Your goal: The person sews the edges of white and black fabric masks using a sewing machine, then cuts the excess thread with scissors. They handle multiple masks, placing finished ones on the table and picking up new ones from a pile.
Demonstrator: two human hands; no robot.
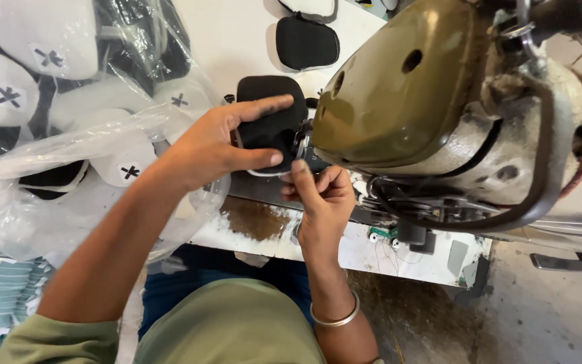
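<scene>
The olive-green metal sewing machine (399, 87) is standing on the worn white work table (372, 253), and everything here is placed against it; the left hand (220, 145) is lying just to the left of the machine's needle end, thumb and fingers spread and pressing down on a black padded fabric piece with a white edge (271, 121), which is sitting flat right at the foot of the machine; the right hand (321, 202) is resting just below that same needle end, its fingertips drawn together at the near edge of the black piece, though whether they are pinching the fabric or a thread is not clear; a silver bangle (337, 317) is circling the right wrist; a second black padded piece (306, 42) is lying on the table beyond the machine's left end, apart from the first; a clear plastic bag of white and black padded pieces (55, 128) is slumping well to the left of the machine.
</scene>
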